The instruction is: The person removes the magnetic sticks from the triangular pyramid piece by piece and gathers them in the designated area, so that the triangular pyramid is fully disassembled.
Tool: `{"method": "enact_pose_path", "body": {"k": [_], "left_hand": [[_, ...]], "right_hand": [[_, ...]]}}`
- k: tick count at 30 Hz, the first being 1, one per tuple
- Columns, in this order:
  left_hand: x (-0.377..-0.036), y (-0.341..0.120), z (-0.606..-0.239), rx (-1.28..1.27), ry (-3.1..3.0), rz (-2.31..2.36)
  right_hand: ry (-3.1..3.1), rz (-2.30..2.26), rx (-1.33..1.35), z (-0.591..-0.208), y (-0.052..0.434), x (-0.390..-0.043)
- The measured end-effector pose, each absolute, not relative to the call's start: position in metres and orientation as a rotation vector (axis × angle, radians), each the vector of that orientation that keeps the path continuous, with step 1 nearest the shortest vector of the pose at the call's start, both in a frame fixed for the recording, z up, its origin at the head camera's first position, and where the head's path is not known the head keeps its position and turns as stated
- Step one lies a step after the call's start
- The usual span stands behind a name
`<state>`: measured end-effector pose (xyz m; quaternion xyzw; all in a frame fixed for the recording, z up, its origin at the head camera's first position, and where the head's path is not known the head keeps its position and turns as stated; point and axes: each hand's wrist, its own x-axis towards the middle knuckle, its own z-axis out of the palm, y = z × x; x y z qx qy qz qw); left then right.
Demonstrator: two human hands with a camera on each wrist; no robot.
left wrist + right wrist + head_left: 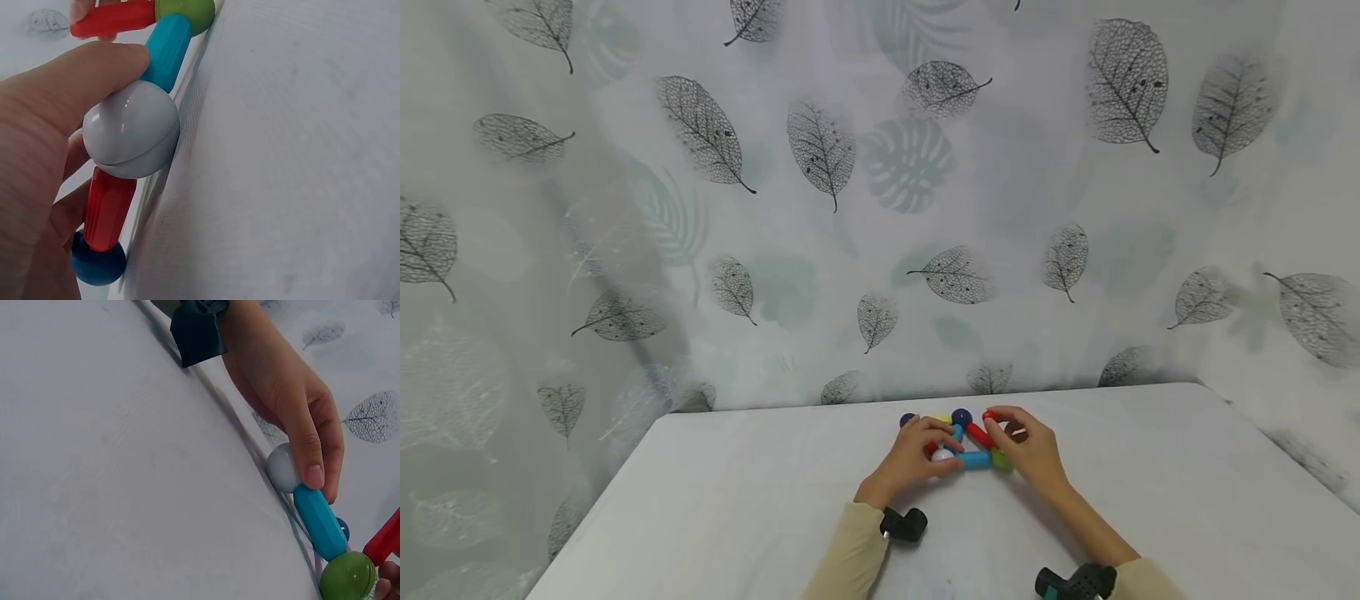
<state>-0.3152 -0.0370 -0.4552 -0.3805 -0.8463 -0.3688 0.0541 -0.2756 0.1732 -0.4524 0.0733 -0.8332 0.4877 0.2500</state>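
A flat frame of coloured building rods and balls lies at the table's far side. My left hand (917, 454) grips it at the white ball (131, 128), the thumb over the ball and the end of the light blue rod (320, 522), other fingers behind. That rod joins the white ball to a green ball (348, 576). My right hand (1030, 450) pinches the upper end of a red rod (115, 19), which rises from the green ball. Another red rod (980, 435) runs from the green ball to a dark blue ball (961, 417).
A further red rod (109, 209) links the white ball to a second dark blue ball (98, 259). A yellow-green rod (942, 418) lies behind the left hand. The white-covered table (737, 492) ends at a leaf-patterned curtain (820, 250).
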Motion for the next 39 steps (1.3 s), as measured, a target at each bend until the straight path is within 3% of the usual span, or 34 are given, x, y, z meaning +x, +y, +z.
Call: {"method": "enact_pose_path", "body": {"k": [25, 39], "left_hand": [[-0.318, -0.04, -0.457, -1.146, -2.605, -1.114], [-0.314, -0.04, -0.454, -1.144, -2.591, -1.114]], "right_hand": [[-2.301, 1.499, 0.429, -0.456, 0.222, -0.264], [-2.334, 1.074, 0.771, -0.461, 0.235, -0.265]]}}
